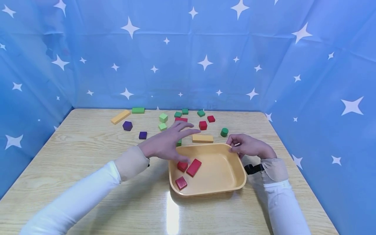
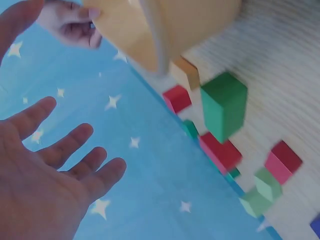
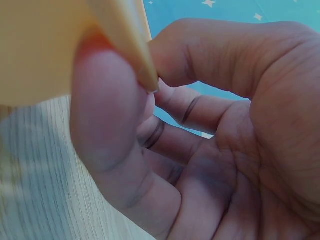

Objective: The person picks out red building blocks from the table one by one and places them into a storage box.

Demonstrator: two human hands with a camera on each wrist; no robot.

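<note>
A pale orange plastic tray [image 1: 218, 169] sits on the table in front of the person. Inside it, on the left, lie a long red block [image 1: 194, 167] and two smaller red blocks, one of them a red square block [image 1: 181, 183]. The right hand [image 1: 249, 145] pinches the tray's far right rim between thumb and finger, as the right wrist view shows close up. Over the tray's left side hovers the left hand [image 1: 168, 142], fingers spread and holding nothing. Just beyond the rim a green block [image 2: 224, 107] stands on the table, mostly hidden by that hand in the head view.
Beyond the tray lie an orange block [image 1: 202, 138], a green cylinder [image 1: 224, 132], a red cube [image 1: 203, 125] and several small green blocks. Farther left are light green cubes [image 1: 163, 117], purple blocks [image 1: 127, 126] and another orange block [image 1: 120, 117]. A blue starred curtain [image 1: 182, 75] borders the table.
</note>
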